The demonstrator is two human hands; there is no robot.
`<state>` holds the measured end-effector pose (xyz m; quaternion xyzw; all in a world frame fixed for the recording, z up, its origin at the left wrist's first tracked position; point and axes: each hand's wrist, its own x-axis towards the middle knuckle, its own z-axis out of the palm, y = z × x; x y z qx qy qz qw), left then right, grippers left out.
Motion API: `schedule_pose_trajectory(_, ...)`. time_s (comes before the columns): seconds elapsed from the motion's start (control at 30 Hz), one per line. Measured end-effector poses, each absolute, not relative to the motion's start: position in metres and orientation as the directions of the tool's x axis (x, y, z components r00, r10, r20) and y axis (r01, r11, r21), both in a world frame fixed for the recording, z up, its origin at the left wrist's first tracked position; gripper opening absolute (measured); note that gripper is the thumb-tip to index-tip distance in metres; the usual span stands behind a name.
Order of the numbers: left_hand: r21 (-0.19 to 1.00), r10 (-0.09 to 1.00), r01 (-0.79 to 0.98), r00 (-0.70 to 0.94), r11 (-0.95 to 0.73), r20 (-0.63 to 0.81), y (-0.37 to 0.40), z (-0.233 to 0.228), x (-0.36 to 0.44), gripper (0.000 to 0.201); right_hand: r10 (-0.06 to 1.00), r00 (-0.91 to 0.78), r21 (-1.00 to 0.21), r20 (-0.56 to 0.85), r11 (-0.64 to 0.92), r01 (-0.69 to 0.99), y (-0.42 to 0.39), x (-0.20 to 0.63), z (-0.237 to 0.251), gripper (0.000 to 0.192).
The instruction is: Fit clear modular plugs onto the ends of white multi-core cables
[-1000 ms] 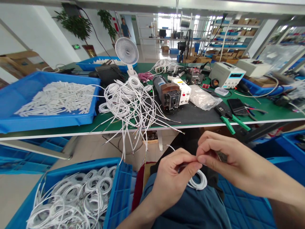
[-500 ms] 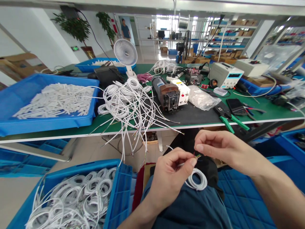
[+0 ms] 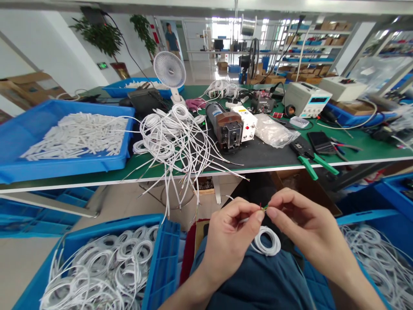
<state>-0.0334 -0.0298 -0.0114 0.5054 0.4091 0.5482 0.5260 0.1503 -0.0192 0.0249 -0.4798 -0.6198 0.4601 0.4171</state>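
Between finger and thumb my left hand (image 3: 234, 234) pinches the end of a coiled white cable (image 3: 271, 242), whose loops hang over my lap. Thin coloured wires (image 3: 265, 208), reddish and yellow-green, stick out past the left fingertips. My right hand (image 3: 301, 219) is closed in a pinch on the tips of these wires, close beside the left thumb. How many wires the right fingers grip is hidden.
A bundle of white cables (image 3: 180, 142) hangs over the edge of the green bench (image 3: 380, 148). Blue crates of coiled cables stand left (image 3: 163, 258) and right (image 3: 358, 217). A motorised machine (image 3: 229, 129), green-handled pliers (image 3: 311, 161) and a tray of white pieces (image 3: 106, 163) are on the bench.
My right hand has come down and left from above the wires and now pinches their tips. The left hand keeps its hold on the cable end.
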Motion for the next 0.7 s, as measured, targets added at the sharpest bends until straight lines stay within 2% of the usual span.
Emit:
schedule_pose_trajectory(0.23,0.977,0.987,-0.159,0.064,-0.139,0.150,-0.030,-0.013,-0.034,0.013,0.982,-0.187,-0.982,0.039,0.072,0.175,-0.021,0.146,0.019,0.017)
schedule_pose_trajectory(0.43,0.976,0.985,-0.158,0.065,-0.149,0.160,-0.031,-0.014,-0.034,0.013,0.976,-0.199,-0.981,0.083,0.115,0.158,-0.025,0.142,0.017,0.014)
schedule_pose_trajectory(0.7,0.976,0.987,-0.161,0.054,-0.144,0.154,-0.031,-0.013,-0.034,0.015,0.984,-0.138,-0.974,0.114,0.138,0.179,-0.028,0.136,0.009,0.019)
